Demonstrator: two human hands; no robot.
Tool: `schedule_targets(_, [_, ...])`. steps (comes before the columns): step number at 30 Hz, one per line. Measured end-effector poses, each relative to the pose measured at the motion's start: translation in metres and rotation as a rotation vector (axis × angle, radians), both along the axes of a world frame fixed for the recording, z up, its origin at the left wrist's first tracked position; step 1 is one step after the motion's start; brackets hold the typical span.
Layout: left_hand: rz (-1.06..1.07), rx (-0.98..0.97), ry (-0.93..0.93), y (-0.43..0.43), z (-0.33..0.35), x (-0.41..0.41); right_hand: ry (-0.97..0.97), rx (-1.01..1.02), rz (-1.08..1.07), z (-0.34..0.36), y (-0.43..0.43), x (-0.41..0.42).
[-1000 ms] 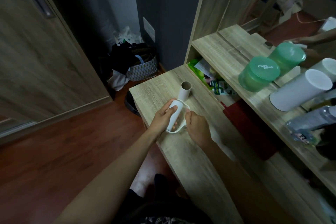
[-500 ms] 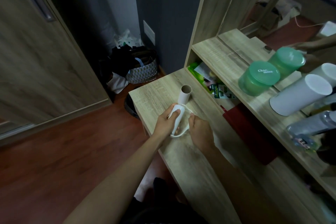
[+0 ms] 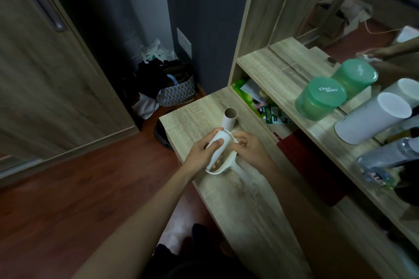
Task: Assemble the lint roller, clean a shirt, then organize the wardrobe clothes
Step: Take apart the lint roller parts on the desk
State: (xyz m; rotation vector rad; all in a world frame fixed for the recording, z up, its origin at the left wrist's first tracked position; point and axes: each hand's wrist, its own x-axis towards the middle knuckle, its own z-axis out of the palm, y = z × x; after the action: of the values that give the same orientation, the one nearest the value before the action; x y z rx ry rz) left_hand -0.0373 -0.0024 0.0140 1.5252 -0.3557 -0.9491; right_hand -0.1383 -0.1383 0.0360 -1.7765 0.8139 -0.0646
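Left hand [image 3: 201, 152] wrapped round white roll [image 3: 218, 145]; right hand [image 3: 249, 149] pinches roller frame [image 3: 235, 166] just beside, low over bench [image 3: 249, 210]. Probably light, stiff plastic with a tacky face: grip roll ends, frame by handle.

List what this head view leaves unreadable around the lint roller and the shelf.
Head view:
- Whether the white roll is seated in the roller frame: left hand and right hand cover the joint.
- Frame's handle: motion-blurred.
- Clear bottle: cut by the right edge, label blurred.
- Packets: partly hidden under the shelf.
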Motion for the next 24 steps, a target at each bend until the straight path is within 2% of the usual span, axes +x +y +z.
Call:
schedule_targets(2, [-0.025,0.001,-0.025,0.003,0.001,0.001,0.043,0.182,-0.010,0.005,-0.007,0.001])
schedule_targets(5, [-0.070,0.002,-0.070,0.005,0.006,0.002,0.009,0.552,-0.046,0.007,-0.015,0.000])
schedule_targets(10, [-0.157,0.008,-0.077,0.002,0.015,0.000,-0.043,0.767,0.074,0.003,-0.022,0.000])
schedule_targets(15, [-0.189,0.003,-0.048,0.003,0.019,-0.002,-0.057,0.792,0.087,0.000,-0.024,0.001])
schedule_targets(24, [-0.158,0.042,-0.054,0.006,0.018,-0.009,-0.089,0.696,0.082,-0.001,-0.015,-0.004])
